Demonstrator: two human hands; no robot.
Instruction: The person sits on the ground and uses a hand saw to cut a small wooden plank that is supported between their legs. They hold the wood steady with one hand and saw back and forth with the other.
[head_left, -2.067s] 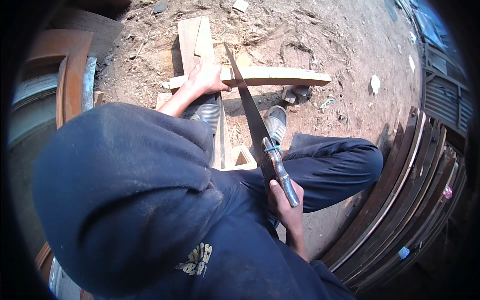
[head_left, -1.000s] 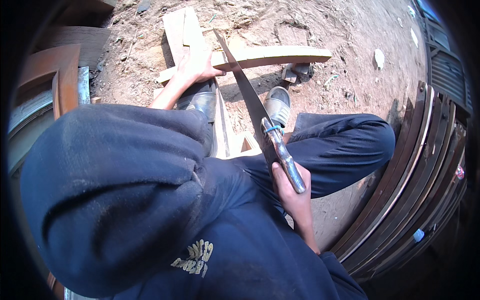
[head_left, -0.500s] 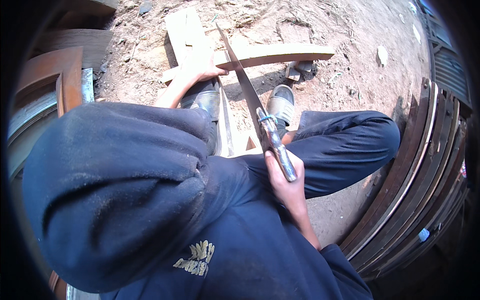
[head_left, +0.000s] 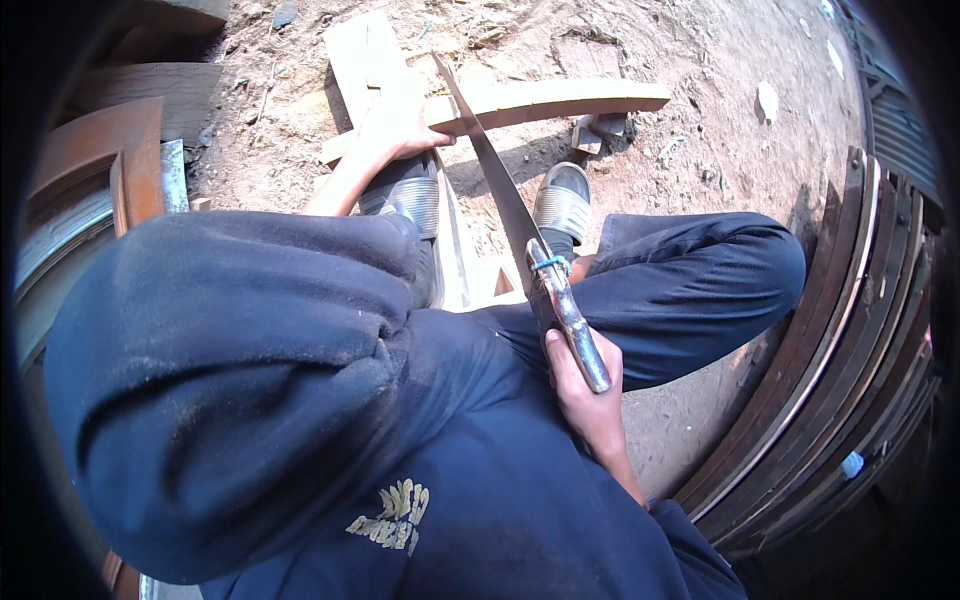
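My right hand (head_left: 588, 385) is wrapped round the handle of a handsaw (head_left: 500, 185), the handle patched and tied with a blue strip. The long blade slants away to the upper left, lying across a pale wooden plank (head_left: 570, 100) near its left part; how deep the teeth sit is not visible. My left hand (head_left: 400, 130) grips that plank left of the blade, thumb pointing toward it. Under the left hand, a wider light board (head_left: 365, 55) runs crosswise beneath the plank. My sandalled feet (head_left: 563, 200) are just on the near side of the plank.
A small wooden block (head_left: 590, 135) lies under the plank's right part. Dark wooden strips (head_left: 800, 370) are stacked along the right. At left stand a brown wooden frame (head_left: 140, 150) and other boards (head_left: 150, 85). The ground is bare dirt (head_left: 700, 60).
My right hand has drawn the handsaw back toward me and slightly right, its blade sliding along the plank. My left hand has stayed nearly in place on the wood.
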